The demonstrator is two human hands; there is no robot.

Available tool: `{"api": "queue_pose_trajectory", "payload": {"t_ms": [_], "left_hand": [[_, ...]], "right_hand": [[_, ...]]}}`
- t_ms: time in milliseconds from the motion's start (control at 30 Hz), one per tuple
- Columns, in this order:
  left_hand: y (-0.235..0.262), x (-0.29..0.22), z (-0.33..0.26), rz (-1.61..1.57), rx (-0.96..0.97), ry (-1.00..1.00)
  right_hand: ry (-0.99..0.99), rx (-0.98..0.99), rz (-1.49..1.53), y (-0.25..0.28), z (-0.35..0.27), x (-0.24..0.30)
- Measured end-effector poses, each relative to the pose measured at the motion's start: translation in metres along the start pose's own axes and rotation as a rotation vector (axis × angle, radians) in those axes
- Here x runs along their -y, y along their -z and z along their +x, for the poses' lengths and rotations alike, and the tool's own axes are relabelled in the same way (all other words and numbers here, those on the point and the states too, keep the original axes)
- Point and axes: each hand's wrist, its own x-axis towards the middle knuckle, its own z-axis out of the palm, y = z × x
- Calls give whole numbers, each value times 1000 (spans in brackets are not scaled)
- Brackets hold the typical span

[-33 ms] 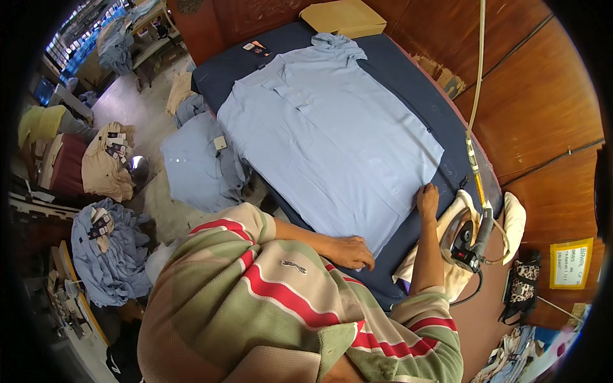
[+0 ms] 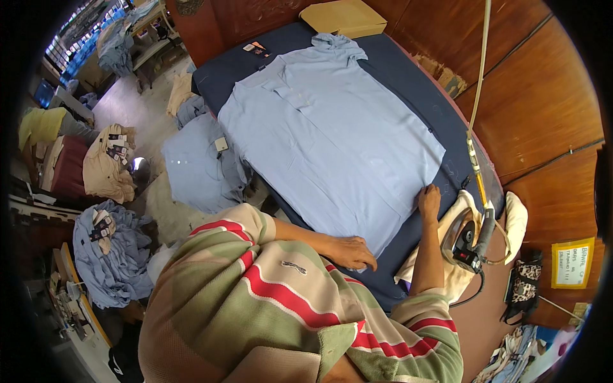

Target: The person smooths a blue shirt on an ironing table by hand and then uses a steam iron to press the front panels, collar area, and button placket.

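Observation:
A light blue polo shirt (image 2: 338,134) lies spread out on the dark blue padded ironing table (image 2: 440,121), its collar end far from me and its hem near. My left hand (image 2: 352,253) is at the near end of the hem, fingers bent and closed on the cloth. At the hem's right corner, my right hand (image 2: 430,203) has its fingers together, pinching the edge. A steam iron (image 2: 465,246) rests on a cream cloth (image 2: 447,281) just right of my right forearm; its hose rises upward.
A cardboard box (image 2: 345,18) and dark tags (image 2: 257,49) lie at the table's far end. More blue shirts (image 2: 198,163) sit low on the left, beside a crumpled blue pile (image 2: 112,268) and beige garments (image 2: 105,166). Wooden panelling (image 2: 543,96) borders the right side.

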Motion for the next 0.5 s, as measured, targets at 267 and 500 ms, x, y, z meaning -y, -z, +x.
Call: {"api": "queue_pose_trajectory", "payload": {"t_ms": [267,500], "left_hand": [[229,110,-93,253,-625,507],[457,265,-132,778,-868,1026]], "right_hand": [[-155,129,-35,4,-7,-40],[-316,-222,195,-26,126,-73]]}}
